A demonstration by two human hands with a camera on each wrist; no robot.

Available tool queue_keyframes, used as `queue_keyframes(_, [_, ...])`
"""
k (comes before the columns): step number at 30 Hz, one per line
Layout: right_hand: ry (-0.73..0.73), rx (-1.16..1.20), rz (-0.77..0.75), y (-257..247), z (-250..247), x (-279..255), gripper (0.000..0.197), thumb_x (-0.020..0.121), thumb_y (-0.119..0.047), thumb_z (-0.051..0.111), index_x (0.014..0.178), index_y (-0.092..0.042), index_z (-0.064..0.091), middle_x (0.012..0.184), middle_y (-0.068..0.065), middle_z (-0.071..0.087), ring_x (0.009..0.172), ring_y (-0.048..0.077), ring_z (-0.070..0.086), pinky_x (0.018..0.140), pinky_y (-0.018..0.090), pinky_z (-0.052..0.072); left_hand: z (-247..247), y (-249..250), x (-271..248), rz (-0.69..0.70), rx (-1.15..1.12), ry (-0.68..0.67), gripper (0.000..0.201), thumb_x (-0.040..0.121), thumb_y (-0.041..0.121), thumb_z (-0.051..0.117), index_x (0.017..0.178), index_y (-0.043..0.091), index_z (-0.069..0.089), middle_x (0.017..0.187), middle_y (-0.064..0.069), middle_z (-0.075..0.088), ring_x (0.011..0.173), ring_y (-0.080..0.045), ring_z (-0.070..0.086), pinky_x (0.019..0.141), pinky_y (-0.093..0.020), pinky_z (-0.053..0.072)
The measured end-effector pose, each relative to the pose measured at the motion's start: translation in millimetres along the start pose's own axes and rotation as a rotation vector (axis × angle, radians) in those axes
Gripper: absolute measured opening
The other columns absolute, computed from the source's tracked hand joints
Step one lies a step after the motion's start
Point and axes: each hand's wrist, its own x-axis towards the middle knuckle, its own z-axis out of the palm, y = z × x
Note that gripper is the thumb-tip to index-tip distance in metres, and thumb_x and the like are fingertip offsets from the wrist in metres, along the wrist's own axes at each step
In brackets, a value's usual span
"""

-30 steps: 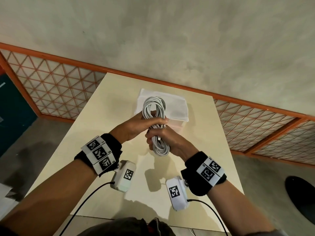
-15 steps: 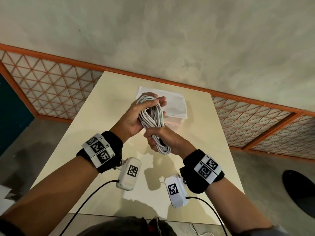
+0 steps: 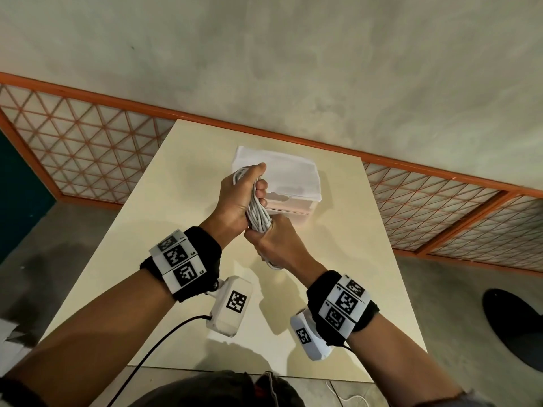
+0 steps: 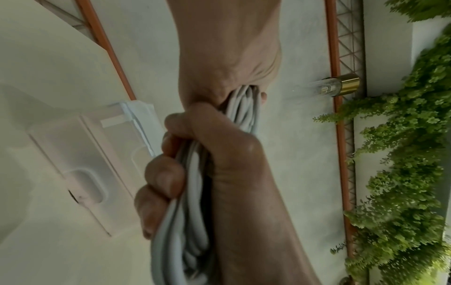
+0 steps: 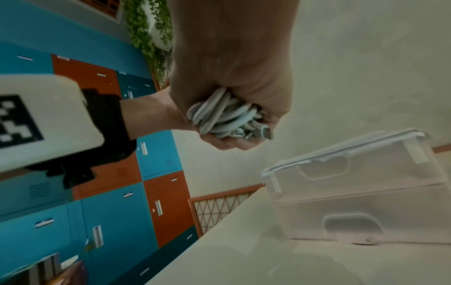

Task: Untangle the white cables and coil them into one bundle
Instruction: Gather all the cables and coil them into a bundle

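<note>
The white cable bundle [image 3: 258, 212] is held upright above the table, squeezed into a narrow hank. My left hand [image 3: 239, 192] grips its upper half, fingers and thumb wrapped round the strands. Just below, my right hand [image 3: 274, 242] grips the lower half, and a short loop sticks out beneath it. In the left wrist view, the left hand [image 4: 227, 57] and right hand [image 4: 219, 164] both close on the cables [image 4: 192, 212]. In the right wrist view, the right hand [image 5: 231, 63] clutches the strands [image 5: 219, 117], and a USB plug [image 5: 267, 134] pokes out.
A translucent lidded box [image 3: 291, 183] stands on the cream table [image 3: 176, 207] just behind the hands, also seen in the wrist views [image 5: 354, 192] [image 4: 85, 154]. An orange lattice fence [image 3: 88, 148] lines the table's far side. Blue and orange lockers [image 5: 109, 212] stand beyond.
My left hand slid from the bundle's middle up to its top and closed round it. The open upper loop has been squeezed flat. The right hand kept its grip lower down.
</note>
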Motion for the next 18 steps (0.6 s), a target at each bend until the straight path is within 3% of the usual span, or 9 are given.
queue_keyframes(3, [-0.057,0.033,0.065,0,-7,2,0.021,0.075,-0.014,0.059,0.059,-0.01,0.046,0.046,0.005,0.05,0.034,0.017,0.045,0.049,0.03,0.044,-6,0,3,-0.105,-0.025,-0.077,0.026,0.09,0.021,0.061,0.066,0.019,0.049,0.049,0.006,0.051,0.041,-0.006,0.049,0.044,-0.017,0.042])
queue_keyframes(5, [-0.16,0.11,0.118,-2,-13,1,0.023,0.079,-0.009,0.06,0.059,-0.009,0.049,0.048,0.006,0.051,0.034,0.017,0.045,0.047,0.024,0.042,-11,4,3,-0.178,-0.043,-0.163,0.022,0.089,0.018,0.062,0.069,0.018,0.054,0.059,0.002,0.062,0.054,-0.009,0.062,0.057,-0.022,0.053])
queue_keyframes(7, [-0.244,0.162,0.148,-2,-19,0,0.026,0.082,-0.008,0.061,0.058,-0.009,0.05,0.05,0.007,0.052,0.035,0.017,0.045,0.045,0.023,0.042,-15,8,5,-0.172,-0.031,-0.237,0.021,0.085,0.011,0.063,0.066,0.016,0.056,0.076,-0.003,0.071,0.078,-0.013,0.071,0.074,-0.034,0.059])
queue_keyframes(10, [-0.329,0.197,0.158,2,-24,-1,0.025,0.084,-0.008,0.061,0.061,-0.007,0.052,0.05,0.006,0.051,0.037,0.016,0.045,0.045,0.023,0.041,-19,11,3,-0.107,0.027,-0.287,0.026,0.076,0.003,0.067,0.06,0.013,0.049,0.097,-0.012,0.072,0.099,-0.021,0.069,0.085,-0.052,0.055])
queue_keyframes(12, [-0.359,0.212,0.157,5,-24,-1,0.017,0.082,-0.011,0.064,0.071,0.0,0.056,0.05,0.006,0.052,0.04,0.019,0.045,0.046,0.025,0.042,-21,8,3,-0.102,0.025,-0.3,0.027,0.08,0.002,0.064,0.062,0.012,0.048,0.09,-0.013,0.073,0.09,-0.022,0.071,0.086,-0.052,0.053])
queue_keyframes(14, [-0.377,0.208,0.142,9,-25,-1,0.024,0.081,-0.014,0.065,0.086,0.008,0.058,0.05,0.007,0.053,0.043,0.023,0.046,0.047,0.026,0.043,-20,2,3,-0.063,0.026,-0.288,0.024,0.086,0.005,0.06,0.067,0.012,0.049,0.072,-0.006,0.07,0.07,-0.017,0.07,0.079,-0.045,0.057])
queue_keyframes(16, [-0.37,0.168,0.124,11,-24,-2,0.022,0.083,-0.013,0.063,0.081,0.008,0.058,0.053,0.01,0.055,0.043,0.024,0.049,0.049,0.026,0.045,-18,-5,2,-0.003,0.037,-0.243,0.022,0.088,0.008,0.061,0.07,0.014,0.05,0.059,-0.001,0.062,0.056,-0.015,0.063,0.06,-0.032,0.059])
queue_keyframes(18, [-0.351,0.104,0.106,14,-24,-5,0.022,0.084,-0.012,0.062,0.068,0.0,0.056,0.053,0.011,0.058,0.042,0.022,0.052,0.052,0.025,0.047,-17,-12,2,0.036,0.045,-0.178,0.022,0.089,0.01,0.061,0.071,0.015,0.05,0.053,0.001,0.056,0.049,-0.014,0.057,0.05,-0.024,0.05])
